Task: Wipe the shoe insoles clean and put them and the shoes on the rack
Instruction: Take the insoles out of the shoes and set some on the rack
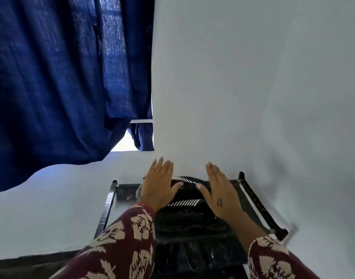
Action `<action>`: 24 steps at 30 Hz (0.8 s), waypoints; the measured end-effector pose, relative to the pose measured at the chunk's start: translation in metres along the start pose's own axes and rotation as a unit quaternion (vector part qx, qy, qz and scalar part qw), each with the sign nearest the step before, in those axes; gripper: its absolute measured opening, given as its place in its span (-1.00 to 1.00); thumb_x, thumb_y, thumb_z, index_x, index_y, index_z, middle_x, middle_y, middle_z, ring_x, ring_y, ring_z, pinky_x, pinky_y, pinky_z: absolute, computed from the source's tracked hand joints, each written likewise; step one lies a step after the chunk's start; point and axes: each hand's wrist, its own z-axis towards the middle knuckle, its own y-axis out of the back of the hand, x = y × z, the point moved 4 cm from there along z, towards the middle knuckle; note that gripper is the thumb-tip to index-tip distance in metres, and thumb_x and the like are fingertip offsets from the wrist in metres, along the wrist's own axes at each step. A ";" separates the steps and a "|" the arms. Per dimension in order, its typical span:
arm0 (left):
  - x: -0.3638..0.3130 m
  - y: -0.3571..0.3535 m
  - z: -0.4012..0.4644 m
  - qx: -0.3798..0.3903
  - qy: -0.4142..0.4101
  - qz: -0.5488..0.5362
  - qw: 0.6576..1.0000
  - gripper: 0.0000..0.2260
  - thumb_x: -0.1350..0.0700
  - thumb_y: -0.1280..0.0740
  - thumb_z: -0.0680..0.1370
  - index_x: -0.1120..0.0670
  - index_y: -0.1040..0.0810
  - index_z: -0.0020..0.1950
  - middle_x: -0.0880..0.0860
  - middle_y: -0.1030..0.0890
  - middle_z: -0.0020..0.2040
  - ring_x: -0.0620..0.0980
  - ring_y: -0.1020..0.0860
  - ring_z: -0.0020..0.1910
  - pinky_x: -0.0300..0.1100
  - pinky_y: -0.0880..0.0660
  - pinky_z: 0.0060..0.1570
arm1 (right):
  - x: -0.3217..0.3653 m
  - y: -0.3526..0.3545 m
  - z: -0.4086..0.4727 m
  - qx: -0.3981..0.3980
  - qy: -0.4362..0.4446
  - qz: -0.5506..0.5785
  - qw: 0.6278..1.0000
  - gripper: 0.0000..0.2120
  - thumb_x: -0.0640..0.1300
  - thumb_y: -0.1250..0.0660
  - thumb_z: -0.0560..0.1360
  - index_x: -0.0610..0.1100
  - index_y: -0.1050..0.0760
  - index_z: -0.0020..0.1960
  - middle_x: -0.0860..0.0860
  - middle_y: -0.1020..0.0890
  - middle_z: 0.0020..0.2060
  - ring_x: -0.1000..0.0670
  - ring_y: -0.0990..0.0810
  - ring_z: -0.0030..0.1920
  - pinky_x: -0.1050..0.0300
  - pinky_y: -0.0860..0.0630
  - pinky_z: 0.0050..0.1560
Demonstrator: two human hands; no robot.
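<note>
Both hands sit low in the centre of the frame, fingers straight and spread flat, gripping nothing. The left hand [157,184] lies palm-down against the left side of the black shoes [189,200]; its thumb reaches over the white-striped top. The right hand [217,193] is at their right side, thumb pointing inward toward the stripes, with a small dark mark on its back. Whether the palms actually press the shoes or just hover close is hard to tell. The shoes sit on the top shelf of the rack [253,200], a dark metal frame pushed against the white wall [253,77] in the lower middle of the frame. It looks like a pair side by side, but the dark blur makes it one mass, so cannot tell for sure. Lower shelf below is dark and speckled; contents unclear. No insoles visible anywhere, and no cloth or wipe in view either. Patterned maroon sleeves [132,238] fill the bottom edge. Blue curtain [62,77] takes the upper left. Judgement: shoes look placed, so the task is late stage, likely the final nudge into position. Insole wiping and placing cannot be confirmed from here; they may be tucked inside or out of view.
</note>
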 end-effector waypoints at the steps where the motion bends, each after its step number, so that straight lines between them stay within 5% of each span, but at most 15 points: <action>1: -0.002 -0.011 -0.001 0.006 0.000 0.003 1.000 -0.29 -0.29 0.21 0.56 0.16 -0.05 0.53 0.12 -0.13 0.54 0.09 0.00 0.53 -0.03 0.16 0.50 | -0.003 -0.011 -0.007 0.017 0.006 -0.004 1.000 -0.13 0.40 0.36 0.42 -0.15 0.02 0.51 0.00 -0.02 0.49 0.07 0.07 0.48 0.16 0.06 0.47; 5: -0.001 -0.050 0.002 0.053 -0.008 0.028 0.998 -0.41 -0.30 0.00 0.57 0.12 -0.37 0.34 0.09 -0.47 0.32 0.07 -0.35 0.35 -0.05 -0.06 0.46 | -0.010 -0.047 -0.030 0.086 0.052 -0.033 0.994 -0.02 0.48 0.42 0.33 -0.11 -0.05 0.51 -0.01 -0.18 0.48 0.01 -0.09 0.50 0.16 0.12 0.46; 9: -0.002 -0.076 0.005 0.114 -0.017 0.083 0.990 -0.55 -0.19 -0.08 0.60 0.13 -0.37 0.29 0.10 -0.57 0.19 0.09 -0.51 0.19 -0.08 -0.30 0.21 | -0.014 -0.065 -0.039 0.045 0.116 -0.086 0.989 -0.22 0.45 0.14 0.44 -0.08 -0.52 0.20 0.03 -0.62 0.07 -0.01 -0.57 0.09 0.03 -0.44 0.18; 14: -0.007 -0.086 0.015 0.099 -0.008 0.117 0.988 -0.74 0.05 -0.13 0.63 0.11 -0.50 0.21 0.07 -0.58 0.18 0.07 -0.55 0.16 -0.11 -0.41 0.02 | -0.014 -0.077 -0.033 -0.005 0.187 -0.073 0.980 -0.49 0.27 -0.08 0.50 -0.06 -0.65 -0.12 0.08 -0.69 -0.24 0.05 -0.64 -0.19 0.09 -0.58 -0.20; 20: -0.015 -0.073 0.012 0.049 -0.009 0.141 0.989 -0.73 0.22 -0.12 0.59 0.12 -0.55 0.18 0.07 -0.58 0.17 0.10 -0.55 0.17 -0.10 -0.46 0.00 | -0.008 -0.076 -0.032 0.010 0.208 -0.087 0.974 -0.56 0.12 -0.12 0.51 -0.18 -0.61 0.01 -0.08 -0.69 -0.12 -0.09 -0.66 -0.15 0.08 -0.60 -0.14; 24: -0.024 -0.064 -0.005 0.011 0.006 0.145 0.989 -0.74 0.23 -0.13 0.58 0.12 -0.55 0.16 0.08 -0.60 0.14 0.11 -0.56 0.14 -0.11 -0.44 -0.05 | -0.014 -0.064 -0.042 -0.066 0.240 -0.124 0.961 -0.62 0.05 -0.15 0.45 -0.18 -0.63 -0.13 -0.08 -0.69 -0.24 -0.07 -0.66 -0.27 0.15 -0.60 -0.28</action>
